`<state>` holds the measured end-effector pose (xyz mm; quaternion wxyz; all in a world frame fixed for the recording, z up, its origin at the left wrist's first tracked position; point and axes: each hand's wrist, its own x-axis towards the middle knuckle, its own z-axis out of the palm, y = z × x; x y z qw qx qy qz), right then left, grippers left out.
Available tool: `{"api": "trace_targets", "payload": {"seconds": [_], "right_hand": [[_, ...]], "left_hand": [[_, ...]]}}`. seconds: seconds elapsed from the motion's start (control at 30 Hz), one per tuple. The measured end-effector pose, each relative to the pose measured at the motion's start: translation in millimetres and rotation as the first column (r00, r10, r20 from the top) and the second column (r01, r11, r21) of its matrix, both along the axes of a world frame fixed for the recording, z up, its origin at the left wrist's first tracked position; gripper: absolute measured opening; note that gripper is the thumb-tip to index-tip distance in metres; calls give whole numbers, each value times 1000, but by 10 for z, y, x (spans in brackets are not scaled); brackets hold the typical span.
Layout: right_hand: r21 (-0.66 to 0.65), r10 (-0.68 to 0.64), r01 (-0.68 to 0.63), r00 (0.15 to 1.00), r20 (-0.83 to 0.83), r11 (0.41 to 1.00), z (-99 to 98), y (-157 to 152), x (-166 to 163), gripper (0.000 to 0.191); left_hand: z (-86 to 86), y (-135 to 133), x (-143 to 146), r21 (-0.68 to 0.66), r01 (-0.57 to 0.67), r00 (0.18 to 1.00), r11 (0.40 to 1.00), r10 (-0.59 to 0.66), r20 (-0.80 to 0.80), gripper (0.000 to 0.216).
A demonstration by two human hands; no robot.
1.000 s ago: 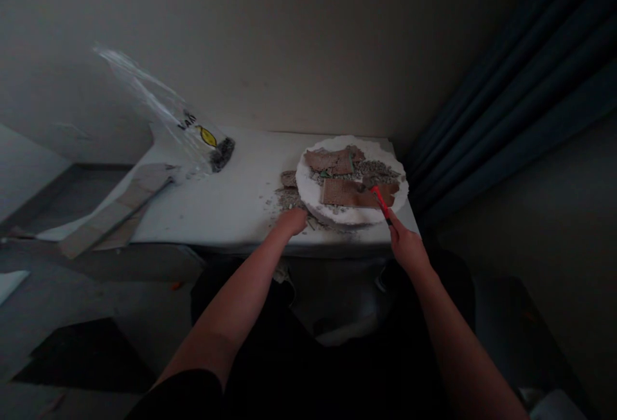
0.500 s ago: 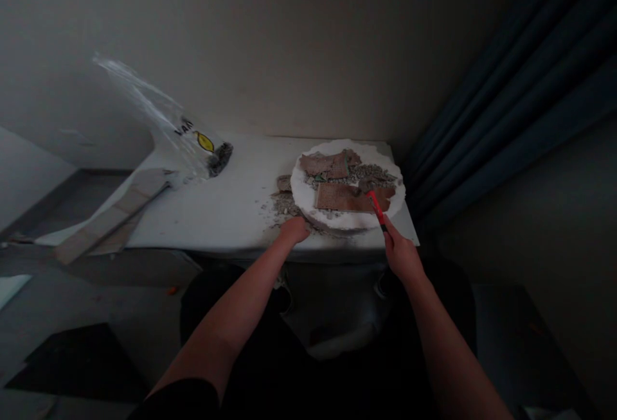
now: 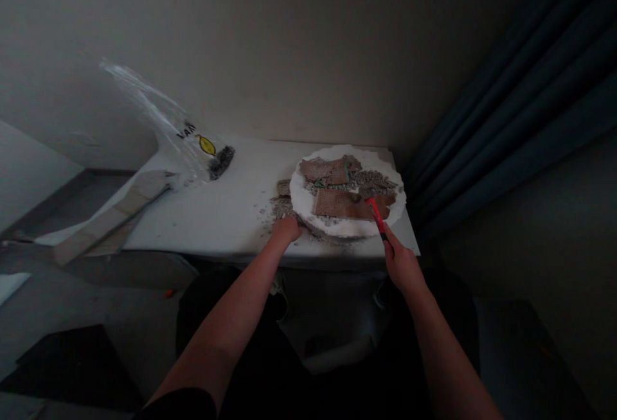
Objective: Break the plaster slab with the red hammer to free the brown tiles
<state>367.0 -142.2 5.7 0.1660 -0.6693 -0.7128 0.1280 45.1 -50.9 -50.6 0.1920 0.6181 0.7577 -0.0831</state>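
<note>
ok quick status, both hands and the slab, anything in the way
Right hand gripping red tool, head at brown strip. Left hand beside slab, grip unclear. Loose grit on slab and beside it.

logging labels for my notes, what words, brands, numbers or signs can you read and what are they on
"AK": part of the black lettering on the clear plastic bag; the letters around it are too blurred to be sure.
Yellow oval mark on the same bag: no readable word.
Red-handled tool: too small to tell.
No numbers readable.
</note>
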Motion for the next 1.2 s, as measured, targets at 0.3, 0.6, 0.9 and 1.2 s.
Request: {"api": "trace_targets", "payload": {"seconds": [0.3, 0.6, 0.9, 1.2], "right_hand": [[-28, -5, 5, 1000, 2, 1000, 2, -2, -19, 57], [-75, -38, 35, 999, -34, 997, 14, 5, -33, 57], [-97, -28, 14, 989, -143, 995, 20, 32, 13, 59], [-128, -35, 11, 981, -192, 992, 29, 51, 34, 59]], "left_hand": [[614, 197, -195, 457, -89, 944, 885, -72, 323, 11], [478, 576, 573, 534, 127, 619, 836, -488, 616, 13], [342, 812, 796, 525, 142, 675, 839, -470, 569, 12], [322, 841, 790, 487, 75, 675, 870, -403, 617, 7]]}}
